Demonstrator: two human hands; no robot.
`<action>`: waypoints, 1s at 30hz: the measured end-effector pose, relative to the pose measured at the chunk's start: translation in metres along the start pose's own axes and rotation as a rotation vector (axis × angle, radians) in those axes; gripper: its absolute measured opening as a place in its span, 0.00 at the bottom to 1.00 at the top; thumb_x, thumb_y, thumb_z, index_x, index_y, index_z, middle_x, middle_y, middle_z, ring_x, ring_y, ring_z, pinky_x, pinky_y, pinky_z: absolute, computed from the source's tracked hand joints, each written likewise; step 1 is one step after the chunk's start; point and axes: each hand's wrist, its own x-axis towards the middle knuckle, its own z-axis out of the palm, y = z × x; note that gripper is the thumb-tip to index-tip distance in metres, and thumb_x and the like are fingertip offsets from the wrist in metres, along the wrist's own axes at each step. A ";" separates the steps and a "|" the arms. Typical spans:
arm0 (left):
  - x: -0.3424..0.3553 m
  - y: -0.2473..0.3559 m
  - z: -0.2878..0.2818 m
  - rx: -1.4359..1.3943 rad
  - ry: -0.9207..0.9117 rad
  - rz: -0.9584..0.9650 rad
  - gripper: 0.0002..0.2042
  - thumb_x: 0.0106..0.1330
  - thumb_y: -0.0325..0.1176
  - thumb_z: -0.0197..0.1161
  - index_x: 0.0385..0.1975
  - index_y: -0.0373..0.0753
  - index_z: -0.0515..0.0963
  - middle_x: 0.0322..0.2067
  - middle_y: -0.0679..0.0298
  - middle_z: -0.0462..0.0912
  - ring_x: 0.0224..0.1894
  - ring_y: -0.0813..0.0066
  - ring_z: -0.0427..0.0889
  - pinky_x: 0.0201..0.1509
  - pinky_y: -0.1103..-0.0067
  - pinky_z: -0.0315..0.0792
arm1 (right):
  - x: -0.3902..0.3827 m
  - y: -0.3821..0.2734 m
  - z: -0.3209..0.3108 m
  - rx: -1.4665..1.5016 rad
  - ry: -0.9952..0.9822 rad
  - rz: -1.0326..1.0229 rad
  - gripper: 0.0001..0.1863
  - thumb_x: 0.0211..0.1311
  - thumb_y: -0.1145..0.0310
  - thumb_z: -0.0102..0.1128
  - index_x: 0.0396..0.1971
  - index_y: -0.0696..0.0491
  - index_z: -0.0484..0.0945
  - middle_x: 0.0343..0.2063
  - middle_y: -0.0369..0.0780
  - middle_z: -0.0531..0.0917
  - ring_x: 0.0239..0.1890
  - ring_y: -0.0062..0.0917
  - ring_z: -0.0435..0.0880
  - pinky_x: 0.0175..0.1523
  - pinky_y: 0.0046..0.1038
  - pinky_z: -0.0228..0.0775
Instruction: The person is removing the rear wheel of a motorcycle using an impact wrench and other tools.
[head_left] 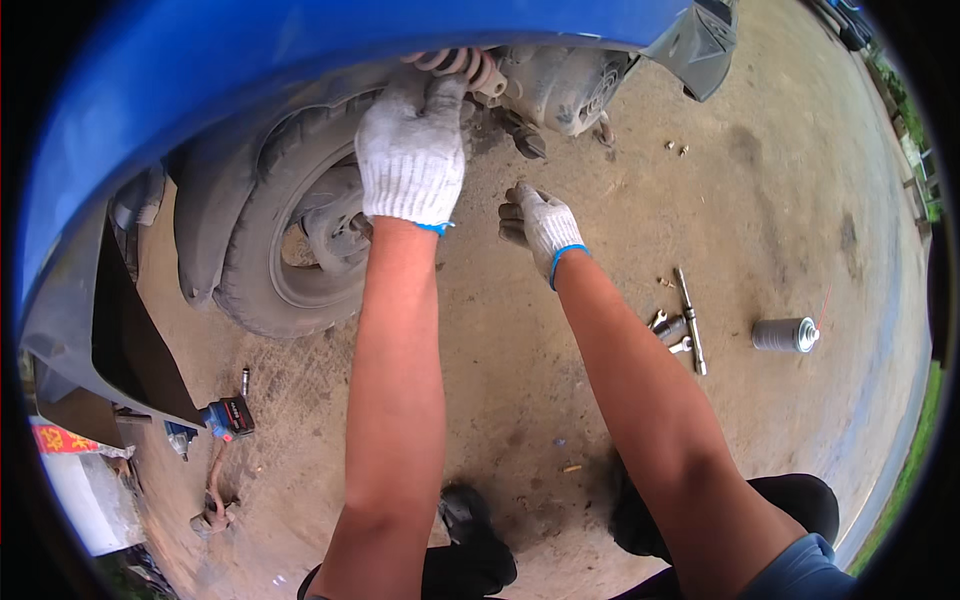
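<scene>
Though the nearer left hand [411, 150] touches the coil spring [456, 62], lying crosswise just beyond, I cannot tell its grip; the right hand [541, 222] hangs apart, fingers loose, empty.

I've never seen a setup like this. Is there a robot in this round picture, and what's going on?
No robot here: these are a person's own hands in knitted gloves. The single view comes from a wide camera on their head, looking down, so edges bend. The left hand reaches up to a coil spring beside a tyre, under blue bodywork; its fingertips are hidden, so its grip is unclear. The right hand hangs free, with nothing visible in it. On the ground lie a spray can and a metal bar.
</scene>
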 end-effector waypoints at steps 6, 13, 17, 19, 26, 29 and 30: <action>-0.002 0.017 0.021 0.289 0.089 -0.233 0.15 0.72 0.42 0.62 0.42 0.35 0.82 0.37 0.45 0.86 0.43 0.43 0.83 0.49 0.62 0.76 | 0.023 0.002 0.016 0.087 -0.015 0.057 0.22 0.77 0.55 0.49 0.54 0.58 0.78 0.45 0.43 0.85 0.45 0.32 0.85 0.53 0.32 0.81; -0.001 0.014 -0.014 0.201 -0.113 -0.152 0.15 0.70 0.41 0.63 0.43 0.34 0.82 0.40 0.44 0.85 0.45 0.44 0.83 0.50 0.63 0.76 | 0.048 0.016 0.040 0.207 -0.031 -0.100 0.19 0.72 0.57 0.59 0.52 0.55 0.80 0.37 0.41 0.85 0.35 0.28 0.84 0.42 0.31 0.81; -0.011 0.004 0.006 0.289 -0.161 -0.193 0.16 0.69 0.39 0.64 0.47 0.33 0.81 0.43 0.43 0.85 0.47 0.44 0.82 0.51 0.63 0.75 | 0.125 0.003 -0.001 -0.105 0.052 -0.254 0.23 0.74 0.58 0.56 0.63 0.51 0.74 0.54 0.41 0.81 0.55 0.35 0.81 0.60 0.37 0.77; -0.024 -0.012 -0.027 0.370 -0.129 -0.201 0.16 0.69 0.39 0.64 0.45 0.31 0.80 0.41 0.41 0.84 0.47 0.43 0.82 0.51 0.63 0.75 | 0.085 0.006 0.055 -0.012 -0.041 -0.225 0.23 0.74 0.58 0.56 0.64 0.51 0.73 0.57 0.41 0.79 0.57 0.35 0.79 0.61 0.37 0.76; -0.038 -0.017 -0.033 0.411 -0.093 -0.254 0.13 0.69 0.39 0.63 0.41 0.33 0.81 0.37 0.44 0.84 0.42 0.42 0.82 0.45 0.60 0.76 | 0.110 0.015 0.052 0.061 -0.143 -0.177 0.25 0.75 0.56 0.50 0.67 0.50 0.70 0.63 0.39 0.76 0.58 0.34 0.77 0.63 0.38 0.70; -0.038 -0.005 -0.002 0.496 -0.123 -0.182 0.11 0.70 0.37 0.61 0.42 0.35 0.81 0.37 0.44 0.85 0.41 0.41 0.82 0.45 0.58 0.76 | 0.149 0.027 0.036 0.126 -0.143 -0.165 0.20 0.73 0.57 0.53 0.59 0.50 0.78 0.51 0.31 0.83 0.49 0.22 0.79 0.54 0.26 0.71; -0.037 -0.005 -0.003 0.550 -0.142 -0.120 0.11 0.72 0.37 0.58 0.41 0.36 0.82 0.37 0.46 0.85 0.41 0.42 0.82 0.45 0.58 0.76 | 0.135 0.029 0.056 0.241 -0.232 -0.099 0.20 0.74 0.57 0.52 0.59 0.50 0.77 0.52 0.33 0.82 0.52 0.23 0.79 0.55 0.27 0.71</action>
